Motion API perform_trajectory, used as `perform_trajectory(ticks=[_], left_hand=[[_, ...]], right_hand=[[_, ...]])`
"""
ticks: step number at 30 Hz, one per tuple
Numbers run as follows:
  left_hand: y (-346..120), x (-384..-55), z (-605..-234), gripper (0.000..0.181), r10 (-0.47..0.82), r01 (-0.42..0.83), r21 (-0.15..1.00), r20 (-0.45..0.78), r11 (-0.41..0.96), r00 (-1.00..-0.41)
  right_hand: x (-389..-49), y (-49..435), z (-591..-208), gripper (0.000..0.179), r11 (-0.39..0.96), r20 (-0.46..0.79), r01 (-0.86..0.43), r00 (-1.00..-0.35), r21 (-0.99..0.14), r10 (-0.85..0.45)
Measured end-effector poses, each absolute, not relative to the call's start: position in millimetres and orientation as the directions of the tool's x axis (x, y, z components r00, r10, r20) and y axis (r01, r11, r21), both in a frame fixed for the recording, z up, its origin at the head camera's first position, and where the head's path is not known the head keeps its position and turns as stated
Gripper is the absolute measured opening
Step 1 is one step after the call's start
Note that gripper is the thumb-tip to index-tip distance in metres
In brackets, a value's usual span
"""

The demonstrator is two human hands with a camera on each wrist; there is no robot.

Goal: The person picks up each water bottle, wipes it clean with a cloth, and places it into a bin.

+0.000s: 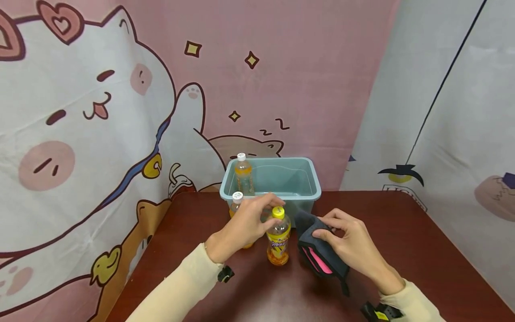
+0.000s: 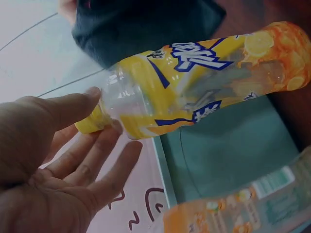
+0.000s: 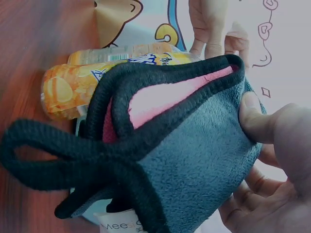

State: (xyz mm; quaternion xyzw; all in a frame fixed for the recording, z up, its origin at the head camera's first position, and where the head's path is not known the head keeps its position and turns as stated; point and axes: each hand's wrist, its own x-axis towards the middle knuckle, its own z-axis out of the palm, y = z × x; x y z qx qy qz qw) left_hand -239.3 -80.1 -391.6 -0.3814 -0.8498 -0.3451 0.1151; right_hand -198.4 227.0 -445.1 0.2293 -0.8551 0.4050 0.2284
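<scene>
My left hand (image 1: pixel 250 218) pinches the yellow-capped neck of a plastic bottle (image 1: pixel 278 243) between thumb and fingers. The bottle has a yellow label and orange fruit print near its base, and it stands upright in front of the bin. To its right, my right hand (image 1: pixel 354 239) holds a folded dark grey cloth (image 1: pixel 323 248) with black edging, a hanging loop and a pink inner side. In the right wrist view, the thumb presses the fuzzy cloth (image 3: pixel 194 160) and the other fingers are partly hidden behind it.
A light blue-green plastic bin (image 1: pixel 315 179) stands at the table's back. Inside its left end is a white-capped orange bottle (image 1: pixel 243 174). Another white-capped bottle (image 1: pixel 237 199) stands outside, partly hidden by my left hand. The dark red table (image 1: pixel 402 250) meets a cartoon-printed curtain (image 1: pixel 314 80).
</scene>
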Motion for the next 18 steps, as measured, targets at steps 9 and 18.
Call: perform_trajectory(ticks=[9, 18], left_hand=[[-75, -224, -404, 0.030, 0.530, 0.728, 0.533, 0.503, 0.431, -0.682], [-74, -221, -413, 0.028, 0.511, 0.734, 0.582, 0.538, 0.350, -0.671]], right_hand=[[-207, 201, -441, 0.042, 0.514, 0.612, -0.622, -0.761, -0.590, -0.218], [-204, 184, -452, 0.043, 0.470, 0.596, -0.657, -0.746, -0.589, -0.297]])
